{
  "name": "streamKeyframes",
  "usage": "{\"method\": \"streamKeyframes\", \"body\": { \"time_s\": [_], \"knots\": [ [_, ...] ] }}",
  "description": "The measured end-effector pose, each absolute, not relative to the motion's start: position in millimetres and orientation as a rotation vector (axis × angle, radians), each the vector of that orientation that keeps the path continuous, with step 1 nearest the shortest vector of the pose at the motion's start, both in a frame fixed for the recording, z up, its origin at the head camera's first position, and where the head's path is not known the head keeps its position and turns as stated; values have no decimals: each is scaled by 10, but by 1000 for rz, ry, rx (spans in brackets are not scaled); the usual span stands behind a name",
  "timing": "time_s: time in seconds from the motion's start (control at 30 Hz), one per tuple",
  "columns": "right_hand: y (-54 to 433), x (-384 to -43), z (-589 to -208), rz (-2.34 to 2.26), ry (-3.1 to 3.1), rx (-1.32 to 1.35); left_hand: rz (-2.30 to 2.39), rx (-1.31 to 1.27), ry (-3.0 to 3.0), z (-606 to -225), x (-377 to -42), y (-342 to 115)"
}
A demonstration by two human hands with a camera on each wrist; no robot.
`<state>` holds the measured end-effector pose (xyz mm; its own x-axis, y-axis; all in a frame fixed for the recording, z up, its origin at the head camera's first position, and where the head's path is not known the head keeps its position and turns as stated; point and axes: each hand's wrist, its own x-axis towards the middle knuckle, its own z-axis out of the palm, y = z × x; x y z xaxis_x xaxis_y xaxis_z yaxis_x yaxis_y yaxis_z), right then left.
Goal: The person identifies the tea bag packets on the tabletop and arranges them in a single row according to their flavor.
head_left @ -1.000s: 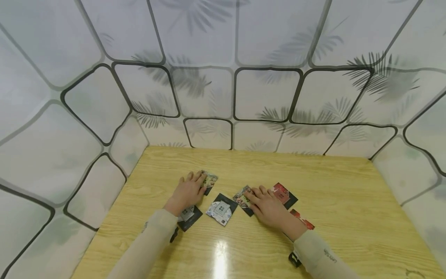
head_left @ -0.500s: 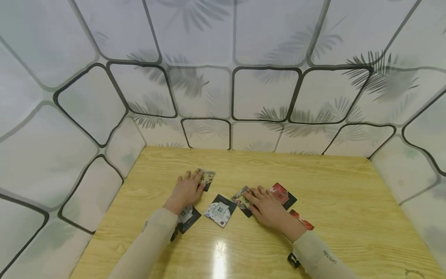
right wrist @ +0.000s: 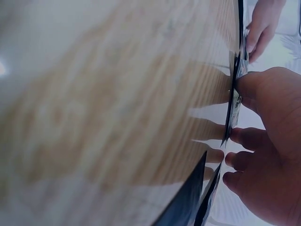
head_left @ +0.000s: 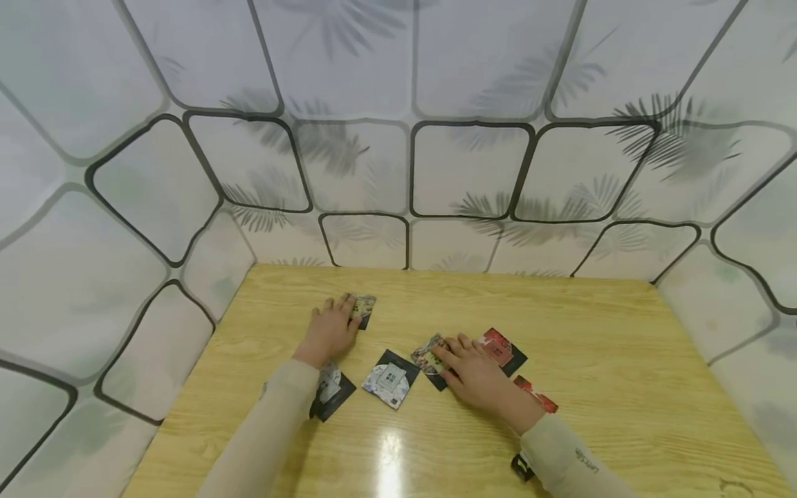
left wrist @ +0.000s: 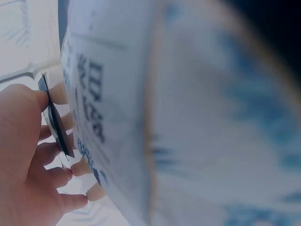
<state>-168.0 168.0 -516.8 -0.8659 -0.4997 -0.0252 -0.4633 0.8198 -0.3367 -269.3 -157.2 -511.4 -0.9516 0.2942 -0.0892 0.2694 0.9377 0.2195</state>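
Observation:
My left hand (head_left: 332, 328) lies with fingers outstretched on a small square packet (head_left: 366, 309) printed in colourful patterns and black, at the back left of the table. In the left wrist view that packet (left wrist: 56, 125) shows edge-on beside the thumb. Nearer the middle, my right hand (head_left: 476, 373) rests its fingers on a similar patterned packet (head_left: 427, 356), the index finger over its face. The fingertips (right wrist: 242, 136) reach the tabletop in the right wrist view. Between the hands lies a white-and-black packet (head_left: 391, 379).
Another white-and-black packet (head_left: 335, 393) sits partly hidden beneath the left wrist. Beyond the right fingers is a red-and-black packet (head_left: 501, 351); a second red packet (head_left: 539, 395) is mostly covered by the right forearm. Patterned walls (head_left: 467, 166) border the wooden table (head_left: 598, 360).
My left hand has slid the patterned packet farther back and slightly left across the table. The right hand and its packet stay in place; the head view has shifted slightly.

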Motion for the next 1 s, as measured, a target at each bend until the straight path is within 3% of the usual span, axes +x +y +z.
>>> {"method": "streamKeyframes", "body": {
  "time_s": [1.0],
  "knots": [
    [1668, -1673, -5128, -427, 2892, -776, 439, 276, 2924, -5162, -3042, -1626]
  ]
}}
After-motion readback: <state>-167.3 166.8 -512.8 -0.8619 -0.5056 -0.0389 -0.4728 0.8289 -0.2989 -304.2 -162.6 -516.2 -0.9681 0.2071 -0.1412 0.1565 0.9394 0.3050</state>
